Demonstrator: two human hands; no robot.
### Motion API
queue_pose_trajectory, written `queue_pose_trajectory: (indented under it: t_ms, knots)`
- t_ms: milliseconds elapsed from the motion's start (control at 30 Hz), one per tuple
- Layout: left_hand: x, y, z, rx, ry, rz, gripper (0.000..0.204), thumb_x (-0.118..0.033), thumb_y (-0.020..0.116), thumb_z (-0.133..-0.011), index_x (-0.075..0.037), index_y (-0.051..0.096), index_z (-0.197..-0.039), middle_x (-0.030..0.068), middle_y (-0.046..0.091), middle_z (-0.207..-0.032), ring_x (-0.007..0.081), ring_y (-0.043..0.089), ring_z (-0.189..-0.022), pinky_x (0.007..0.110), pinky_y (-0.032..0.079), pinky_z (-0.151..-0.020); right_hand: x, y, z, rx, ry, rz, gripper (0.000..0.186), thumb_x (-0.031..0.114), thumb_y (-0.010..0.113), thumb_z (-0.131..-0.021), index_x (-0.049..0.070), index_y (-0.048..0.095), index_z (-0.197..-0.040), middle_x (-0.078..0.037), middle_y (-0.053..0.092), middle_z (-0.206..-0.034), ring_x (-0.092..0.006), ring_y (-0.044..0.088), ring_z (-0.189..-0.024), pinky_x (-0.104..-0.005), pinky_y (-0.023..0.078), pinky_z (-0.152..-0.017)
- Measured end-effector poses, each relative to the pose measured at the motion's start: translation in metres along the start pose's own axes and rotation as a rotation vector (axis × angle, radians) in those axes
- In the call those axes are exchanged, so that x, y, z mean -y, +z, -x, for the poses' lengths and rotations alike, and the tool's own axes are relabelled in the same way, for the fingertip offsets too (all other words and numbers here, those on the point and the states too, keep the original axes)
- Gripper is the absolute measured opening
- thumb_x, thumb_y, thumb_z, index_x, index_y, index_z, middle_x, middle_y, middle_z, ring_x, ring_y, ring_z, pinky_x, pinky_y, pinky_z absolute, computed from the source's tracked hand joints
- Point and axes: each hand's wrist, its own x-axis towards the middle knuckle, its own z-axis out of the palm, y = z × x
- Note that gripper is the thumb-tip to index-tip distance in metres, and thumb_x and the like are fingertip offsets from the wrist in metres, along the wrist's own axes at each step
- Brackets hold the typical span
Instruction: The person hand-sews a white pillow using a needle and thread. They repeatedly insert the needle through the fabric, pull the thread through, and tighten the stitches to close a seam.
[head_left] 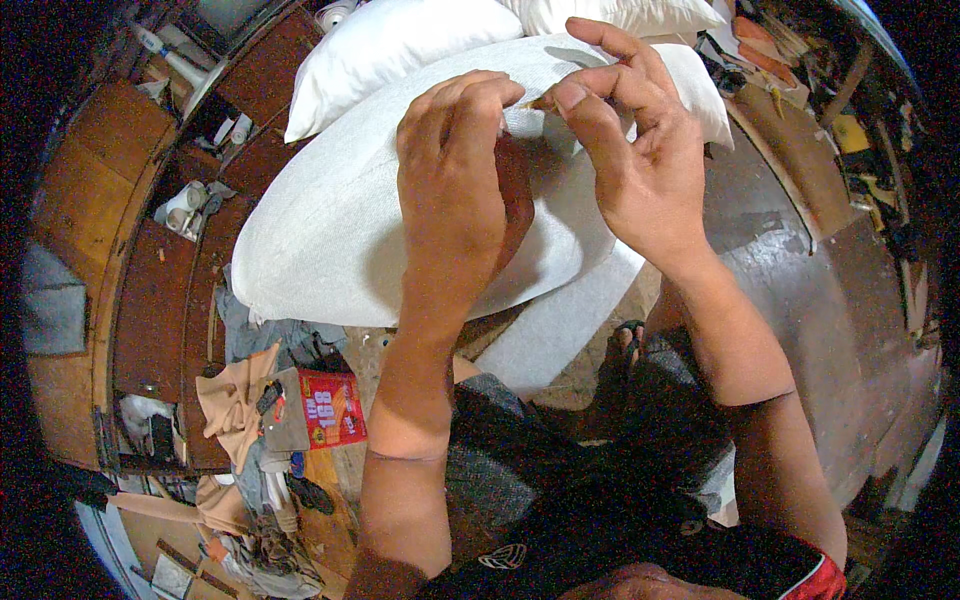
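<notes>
A large white fabric-covered cushion lies in front of me, under both my hands. My left hand is raised over it with curled fingers; their tips are hidden, so what they grip is unclear. Just to its right, my right hand pinches something small and thin, too small to name, between thumb and finger, with the upper fingers lifted. White pillows lie beyond the cushion, and a pale fabric strip hangs from beneath it toward my legs.
Wooden boards and cupboards with white rolls line the left. Cloths and a red package lie at lower left. Boards and clutter stand at the right beside a grey floor. My sandalled foot shows below the cushion.
</notes>
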Motion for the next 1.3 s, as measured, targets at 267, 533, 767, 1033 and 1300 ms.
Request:
queue_pose_trajectory:
  t_ms: [267, 533, 767, 1033, 1300]
  knots:
    - [0.012, 0.0, 0.004, -0.036, 0.057, -0.049, 0.036, 0.004, 0.062, -0.081, -0.006, 0.063, -0.115, 0.013, 0.068, -0.116, 0.0354, 0.061, -0.117, 0.048, 0.043, -0.106, 0.033, -0.019, 0.019, 0.131, -0.101, -0.048, 0.005, 0.007, 0.068, -0.09, 0.002, 0.068, -0.09, -0.015, 0.065, -0.124, -0.0277, 0.058, -0.122, -0.0413, 0.044, -0.105]
    - [0.015, 0.001, -0.002, -0.044, 0.042, -0.068, 0.025, -0.001, 0.061, -0.088, -0.006, 0.066, -0.112, 0.0119, 0.068, -0.117, 0.0336, 0.062, -0.117, 0.046, 0.043, -0.107, 0.053, -0.028, 0.045, 0.556, -0.137, -0.161, 0.018, -0.002, 0.079, -0.082, 0.002, 0.067, -0.095, -0.013, 0.068, -0.099, -0.0291, 0.069, -0.091, -0.0364, 0.055, -0.077]
    - [0.021, -0.005, -0.003, 0.007, 0.034, -0.101, 0.016, -0.007, 0.066, -0.092, -0.011, 0.073, -0.107, 0.01, 0.073, -0.121, 0.0304, 0.066, -0.117, 0.041, 0.051, -0.103, 0.033, -0.023, 0.047, 0.346, -0.262, -0.074, 0.019, -0.001, 0.078, -0.083, 0.002, 0.068, -0.098, -0.014, 0.072, -0.1, -0.0308, 0.071, -0.091, -0.0376, 0.057, -0.08]
    - [0.008, -0.006, -0.002, 0.028, 0.076, -0.153, 0.014, -0.013, 0.071, -0.092, -0.013, 0.074, -0.106, 0.007, 0.073, -0.123, 0.03, 0.065, -0.118, 0.043, 0.047, -0.106, -0.02, -0.014, 0.006, 0.08, -0.307, 0.379, 0.028, 0.006, 0.074, -0.083, 0.011, 0.075, -0.11, -0.014, 0.061, -0.135, -0.0398, 0.052, -0.131, -0.0489, 0.041, -0.111]
    - [-0.002, 0.0, -0.002, 0.039, 0.078, -0.269, 0.011, -0.012, 0.071, -0.091, -0.009, 0.07, -0.101, 0.0086, 0.064, -0.131, 0.0332, 0.058, -0.122, 0.047, 0.041, -0.107, -0.021, -0.016, -0.001, 0.128, -0.296, 0.433, 0.021, 0.008, 0.081, -0.082, 0.011, 0.074, -0.101, -0.01, 0.061, -0.142, -0.0378, 0.047, -0.141, -0.0495, 0.034, -0.118]
